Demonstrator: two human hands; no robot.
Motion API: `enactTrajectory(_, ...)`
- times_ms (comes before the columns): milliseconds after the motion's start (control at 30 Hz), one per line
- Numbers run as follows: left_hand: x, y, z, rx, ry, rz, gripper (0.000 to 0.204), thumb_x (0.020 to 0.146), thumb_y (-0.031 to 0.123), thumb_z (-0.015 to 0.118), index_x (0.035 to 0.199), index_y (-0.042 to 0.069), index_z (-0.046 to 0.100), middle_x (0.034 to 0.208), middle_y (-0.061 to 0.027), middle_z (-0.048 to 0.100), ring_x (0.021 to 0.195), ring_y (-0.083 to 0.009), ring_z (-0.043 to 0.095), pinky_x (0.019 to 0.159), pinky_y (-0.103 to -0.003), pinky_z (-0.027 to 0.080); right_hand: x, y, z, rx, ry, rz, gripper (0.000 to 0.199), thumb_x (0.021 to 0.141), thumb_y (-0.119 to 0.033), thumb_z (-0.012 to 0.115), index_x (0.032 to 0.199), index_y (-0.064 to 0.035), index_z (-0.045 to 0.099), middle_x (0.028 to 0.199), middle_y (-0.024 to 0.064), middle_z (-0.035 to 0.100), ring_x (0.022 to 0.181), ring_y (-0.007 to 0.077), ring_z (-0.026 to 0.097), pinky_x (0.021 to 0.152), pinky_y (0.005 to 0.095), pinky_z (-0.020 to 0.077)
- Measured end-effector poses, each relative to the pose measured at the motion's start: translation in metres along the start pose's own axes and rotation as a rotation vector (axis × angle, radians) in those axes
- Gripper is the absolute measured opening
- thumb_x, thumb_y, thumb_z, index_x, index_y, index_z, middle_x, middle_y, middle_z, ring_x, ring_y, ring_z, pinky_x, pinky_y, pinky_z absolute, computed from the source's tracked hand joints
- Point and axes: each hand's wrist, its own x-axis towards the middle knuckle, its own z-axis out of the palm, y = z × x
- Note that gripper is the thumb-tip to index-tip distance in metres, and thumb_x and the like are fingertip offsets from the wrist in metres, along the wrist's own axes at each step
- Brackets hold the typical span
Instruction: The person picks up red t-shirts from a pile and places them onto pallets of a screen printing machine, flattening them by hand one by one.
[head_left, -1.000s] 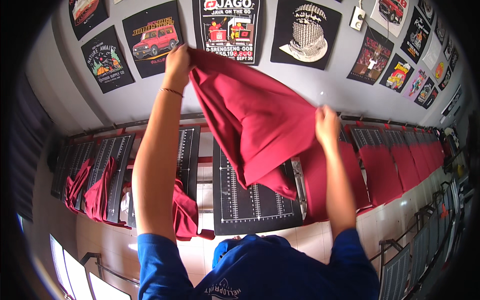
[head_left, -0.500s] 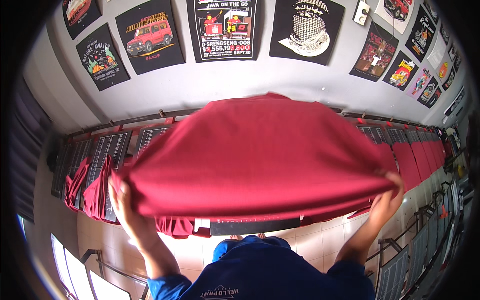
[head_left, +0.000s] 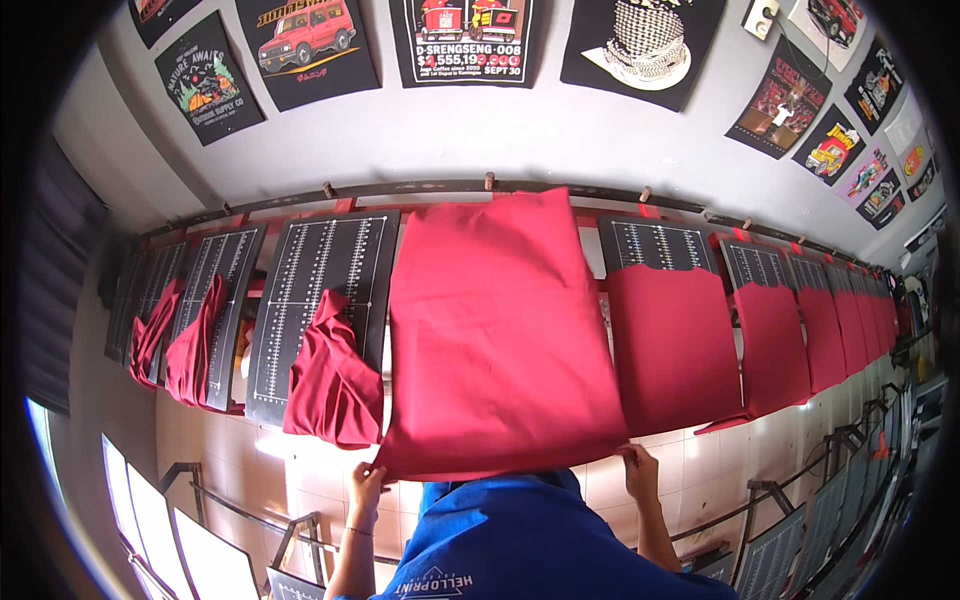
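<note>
A dark red piece of shirt fabric (head_left: 500,330) lies over a black printing board, hiding almost all of it. Its near edge is stretched between my two hands, close to my body. My left hand (head_left: 368,486) is closed on the near left corner. At the near right corner, my right hand (head_left: 641,470) pinches the hem. The far edge reaches the rail behind the boards, and a few soft creases cross the cloth. Beside it on the left, a bunched red cloth (head_left: 335,385) rests on a black board marked with white rulers (head_left: 275,330).
More red fabric panels (head_left: 672,345) lie flat on boards along the row to the right. Bunched cloths (head_left: 198,345) sit on boards farther left. A dark metal rail (head_left: 430,187) runs along the wall under hanging printed panels (head_left: 635,50). Racks (head_left: 775,550) stand at the lower right.
The red fabric, spread wide in the air before, has come down onto the board. Both hands have moved inward and toward my body, still gripping its near corners.
</note>
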Motion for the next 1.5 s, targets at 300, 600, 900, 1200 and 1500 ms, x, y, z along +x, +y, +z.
enactTrajectory(300,0.077,-0.01,0.081,0.24,-0.096,0.381,0.047,0.104,0.034,0.054,0.132,-0.004,0.054,0.094,-0.0182,0.064,0.087,-0.0225,0.062,0.078,-0.039,0.049,0.083,0.047,0.047,0.245,-0.263,0.136,0.045,0.102,-0.036,0.059,0.126,0.002,0.063,0.125,0.0162,0.067,0.112,0.025,0.064,0.098,0.0375,0.049)
enactTrajectory(600,0.081,-0.035,0.073,0.074,-0.052,0.317,0.027,0.101,0.022,0.061,0.081,0.005,0.055,0.067,0.0044,0.045,0.066,-0.0056,0.04,0.056,-0.028,0.037,0.021,0.094,0.042,0.005,-0.036,0.283,0.042,0.104,-0.032,0.051,0.104,0.006,0.069,0.086,0.0141,0.069,0.082,0.021,0.063,0.078,0.0365,0.0493)
enactTrajectory(900,0.006,-0.102,0.02,0.022,-0.066,0.238,0.013,0.1,0.007,0.06,0.089,0.002,0.054,0.08,-0.0047,0.062,0.075,-0.011,0.06,0.073,-0.03,0.053,-0.12,0.181,0.037,-0.474,-0.335,0.253,0.024,0.093,-0.023,0.057,0.091,-0.0083,0.075,0.093,0.013,0.075,0.092,0.0342,0.071,0.082,0.0444,0.0552)
enactTrajectory(1200,0.06,-0.119,0.023,0.086,-0.324,-0.101,0.041,0.098,0.043,0.056,0.118,0.007,0.063,0.103,-0.0054,0.071,0.09,-0.0228,0.067,0.082,-0.035,0.049,0.035,0.099,0.082,0.724,-0.058,0.569,0.068,0.105,-0.059,0.035,0.15,-0.0093,0.043,0.144,0.0086,0.055,0.129,0.0212,0.052,0.105,0.0419,0.0403)
enactTrajectory(1500,0.105,-0.042,0.059,-0.473,-0.747,-0.44,0.056,0.106,0.054,0.034,0.132,0.009,0.054,0.114,-0.009,0.065,0.098,-0.0197,0.061,0.088,-0.038,0.048,0.034,0.108,0.053,0.766,-0.389,0.713,0.049,0.099,-0.054,0.057,0.123,-0.0119,0.063,0.107,-0.0025,0.068,0.09,0.0104,0.059,0.075,0.0301,0.0481)
